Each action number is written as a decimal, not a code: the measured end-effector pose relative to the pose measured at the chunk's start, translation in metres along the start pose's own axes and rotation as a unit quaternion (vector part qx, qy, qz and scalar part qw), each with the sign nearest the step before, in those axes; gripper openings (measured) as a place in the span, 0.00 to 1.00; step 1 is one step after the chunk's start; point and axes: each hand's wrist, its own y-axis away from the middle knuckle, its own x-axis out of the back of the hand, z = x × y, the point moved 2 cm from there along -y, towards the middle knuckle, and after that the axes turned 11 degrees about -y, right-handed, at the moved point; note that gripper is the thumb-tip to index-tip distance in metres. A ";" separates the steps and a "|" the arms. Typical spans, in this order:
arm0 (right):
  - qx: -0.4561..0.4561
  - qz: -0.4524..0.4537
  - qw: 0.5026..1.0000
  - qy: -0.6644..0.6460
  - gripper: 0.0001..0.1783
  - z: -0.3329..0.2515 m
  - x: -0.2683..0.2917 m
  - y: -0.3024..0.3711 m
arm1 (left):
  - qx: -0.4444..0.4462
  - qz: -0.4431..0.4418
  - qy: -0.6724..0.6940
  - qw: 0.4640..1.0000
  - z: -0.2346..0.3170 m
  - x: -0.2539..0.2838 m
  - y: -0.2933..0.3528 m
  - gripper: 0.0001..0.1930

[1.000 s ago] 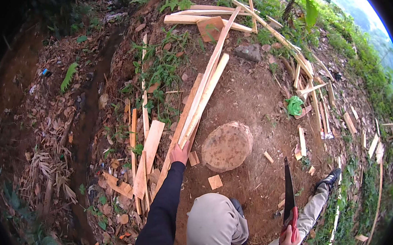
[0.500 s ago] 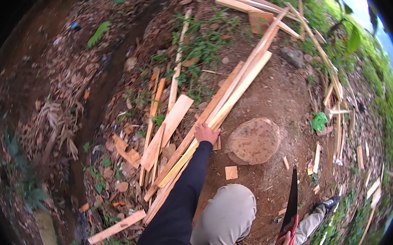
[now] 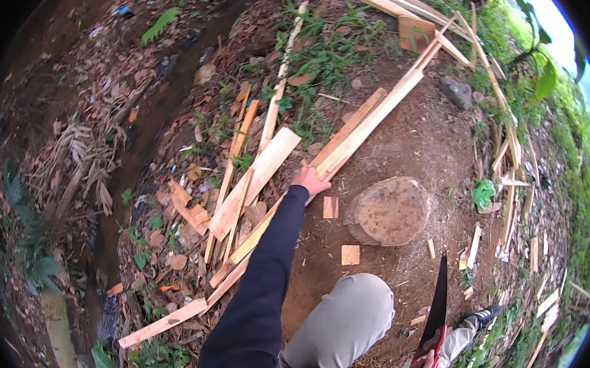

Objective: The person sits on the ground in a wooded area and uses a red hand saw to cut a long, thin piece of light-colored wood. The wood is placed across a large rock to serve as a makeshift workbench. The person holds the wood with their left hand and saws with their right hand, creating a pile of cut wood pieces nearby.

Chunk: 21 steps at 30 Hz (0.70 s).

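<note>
My left hand (image 3: 308,180), in a dark sleeve, reaches forward and grips a long pale wooden plank (image 3: 366,126) that lies slanted on the bare dirt. My right hand (image 3: 427,367) sits at the bottom edge, closed on the red handle of a dark-bladed machete (image 3: 437,307) that points upward. A round tree-stump chopping block (image 3: 387,212) stands just right of the left hand. My bent knee in light trousers (image 3: 342,321) is below it.
Several split planks (image 3: 250,184) and offcuts lie left of the arm, with small wood blocks (image 3: 349,254) near the stump. More slats (image 3: 511,141) are scattered on the right. A ditch with dry leaves (image 3: 134,140) runs on the left. A green scrap (image 3: 484,191) lies right of the stump.
The view has swung left and down, shifting the stump and planks right in the picture. My left hand stays on the long plank. The machete remains upright in my right hand.
</note>
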 end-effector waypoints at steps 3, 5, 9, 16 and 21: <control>0.321 -0.108 0.910 0.241 0.07 -0.003 0.005 -0.012 | 0.034 -0.003 0.004 0.999 -0.026 0.003 -0.012 0.44; 0.320 -0.163 0.881 0.309 0.12 -0.008 0.004 -0.002 | 0.047 0.027 -0.034 0.998 -0.027 -0.001 -0.015 0.47; 0.270 -0.134 0.903 0.306 0.14 -0.045 -0.023 0.010 | 0.013 -0.016 -0.036 0.999 0.001 -0.004 -0.006 0.49; 0.166 -0.087 0.958 0.215 0.10 0.009 0.003 0.010 | 0.023 0.064 -0.108 0.992 0.017 -0.026 0.009 0.49; 0.086 -0.106 0.970 0.203 0.12 0.023 0.015 0.003 | 0.046 0.056 -0.084 0.994 0.025 -0.021 0.012 0.45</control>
